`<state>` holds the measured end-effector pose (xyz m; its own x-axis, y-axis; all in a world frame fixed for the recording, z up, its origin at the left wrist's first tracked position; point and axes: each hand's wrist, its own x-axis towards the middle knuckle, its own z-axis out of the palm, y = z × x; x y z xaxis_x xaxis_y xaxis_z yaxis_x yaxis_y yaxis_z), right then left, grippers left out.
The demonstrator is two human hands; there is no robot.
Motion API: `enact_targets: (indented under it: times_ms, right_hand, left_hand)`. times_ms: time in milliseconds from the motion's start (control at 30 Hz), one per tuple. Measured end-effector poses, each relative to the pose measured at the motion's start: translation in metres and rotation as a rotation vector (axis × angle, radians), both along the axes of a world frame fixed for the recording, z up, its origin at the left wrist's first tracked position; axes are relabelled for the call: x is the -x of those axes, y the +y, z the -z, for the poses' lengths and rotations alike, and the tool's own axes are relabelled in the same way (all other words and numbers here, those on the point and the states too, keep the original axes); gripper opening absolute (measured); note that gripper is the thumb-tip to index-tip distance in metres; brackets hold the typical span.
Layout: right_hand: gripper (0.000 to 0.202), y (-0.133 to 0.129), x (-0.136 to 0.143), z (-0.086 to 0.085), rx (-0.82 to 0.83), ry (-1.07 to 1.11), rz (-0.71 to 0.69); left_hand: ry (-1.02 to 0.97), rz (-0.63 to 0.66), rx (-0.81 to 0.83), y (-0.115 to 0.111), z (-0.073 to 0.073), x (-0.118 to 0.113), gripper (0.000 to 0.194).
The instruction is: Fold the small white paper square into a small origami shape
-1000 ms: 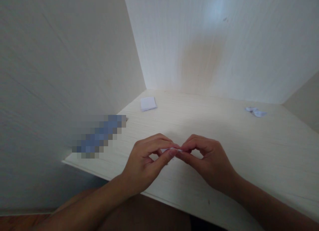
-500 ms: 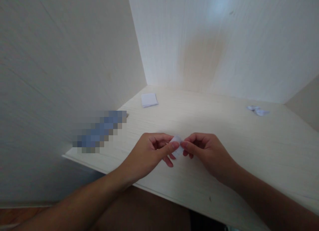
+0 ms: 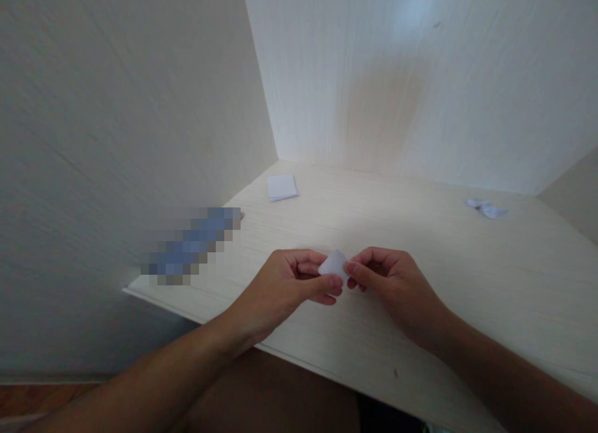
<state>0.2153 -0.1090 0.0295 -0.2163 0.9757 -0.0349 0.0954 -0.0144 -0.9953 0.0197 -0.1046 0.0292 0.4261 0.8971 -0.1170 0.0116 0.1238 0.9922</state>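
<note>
White paper, a small folded piece (image 3: pixel 333 263), sits pinched between both hands just above the near part of the pale wooden desk (image 3: pixel 420 258); the left hand (image 3: pixel 284 290) grips its lower left edge with thumb over curled fingers, the right hand (image 3: pixel 395 286) nips its right edge; this looks like a mid-fold step, and the next move likely calls for a firm, aligned crease; the piece stands tilted, one corner pointing up and away, no clear long axis; a paper stack (image 3: pixel 282 187) and scraps (image 3: pixel 486 209) lie well apart.
</note>
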Motion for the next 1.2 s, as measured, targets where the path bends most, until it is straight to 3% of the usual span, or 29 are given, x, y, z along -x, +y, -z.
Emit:
enact_targets:
  times_ms: [233,500,733,1033,1200]
  right_hand:
    - [0.025,0.002,0.001,0.003,0.032,0.035,-0.013]
    - [0.026,0.004,0.0,0.006,-0.02,0.0,-0.002]
    - [0.025,0.005,0.001,0.007,-0.073,-0.006,0.05]
    - [0.024,0.003,0.002,0.01,-0.165,0.019,0.045]
    - [0.026,0.006,0.003,0.013,-0.126,0.067,0.054]
  left_hand:
    - [0.001,-0.02,0.031,-0.002,0.003,0.0,0.022]
    - [0.104,-0.123,-0.104,-0.004,0.008,-0.001,0.034]
    - [-0.059,-0.179,-0.096,-0.007,0.012,-0.005,0.047]
    - [-0.256,-0.271,-0.047,-0.012,0.016,-0.017,0.037]
    - [-0.294,-0.428,-0.072,-0.014,0.019,-0.022,0.04]
